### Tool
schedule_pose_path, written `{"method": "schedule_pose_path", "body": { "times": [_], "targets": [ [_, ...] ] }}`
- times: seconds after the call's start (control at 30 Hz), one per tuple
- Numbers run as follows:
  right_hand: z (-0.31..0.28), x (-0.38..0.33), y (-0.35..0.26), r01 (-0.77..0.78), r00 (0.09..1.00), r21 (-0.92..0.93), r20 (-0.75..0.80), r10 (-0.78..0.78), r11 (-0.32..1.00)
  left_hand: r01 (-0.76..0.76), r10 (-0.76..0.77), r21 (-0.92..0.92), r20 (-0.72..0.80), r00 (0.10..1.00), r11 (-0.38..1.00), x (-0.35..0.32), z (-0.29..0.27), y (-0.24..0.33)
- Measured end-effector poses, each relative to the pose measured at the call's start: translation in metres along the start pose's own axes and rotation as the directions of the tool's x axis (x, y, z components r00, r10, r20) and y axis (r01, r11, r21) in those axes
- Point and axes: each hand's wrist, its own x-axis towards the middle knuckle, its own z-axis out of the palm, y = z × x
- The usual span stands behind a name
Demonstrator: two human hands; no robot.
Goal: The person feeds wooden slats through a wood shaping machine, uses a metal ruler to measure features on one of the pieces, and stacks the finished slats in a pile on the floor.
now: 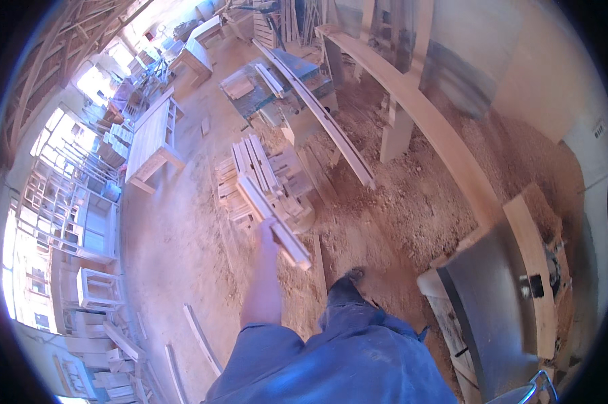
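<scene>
My left hand (269, 232) gripped a pale wooden slat (277, 219) above the far slat stack (267, 176); my right hand was out of view.

Harsh daylight glare from the blown-out left openings (28, 262), soft overall blur, strong fisheye bending, dark vignetted rim.

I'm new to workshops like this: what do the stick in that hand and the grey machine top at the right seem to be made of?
The stick in the left hand looks like bare, pale wood, matt and unpainted, like the stack of slats behind it. The machine top looks like metal: flat, grey, with a dull sheen.
</scene>
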Motion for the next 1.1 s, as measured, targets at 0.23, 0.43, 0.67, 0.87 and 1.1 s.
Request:
{"method": "schedule_pose_path", "body": {
  "times": [0.23,0.43,0.67,0.87,1.1],
  "targets": [
    [-0.027,0.084,-0.143,0.187,0.979,-0.017,0.081,-0.185,0.982,-0.109,0.137,0.279,-0.081,0.987,0.954,0.182,-0.101,0.098],
    [-0.029,0.130,-0.198,-0.044,0.998,0.336,0.061,0.025,0.941,-0.068,0.207,0.488,-0.237,0.949,0.870,0.261,-0.117,0.131],
    [0.020,0.129,-0.163,-0.498,0.864,0.757,0.393,0.314,0.423,-0.133,0.231,0.653,-0.067,0.971,0.746,0.311,-0.137,0.150],
    [0.050,0.078,-0.129,-0.478,0.876,0.476,0.314,0.365,0.738,-0.210,0.429,0.877,0.005,0.903,0.432,0.349,-0.120,0.126],
    [0.030,0.034,-0.232,-0.439,0.888,0.073,0.190,0.419,0.896,-0.372,0.598,0.903,0.422,0.681,-0.214,0.353,-0.022,0.096]
  ]
}}
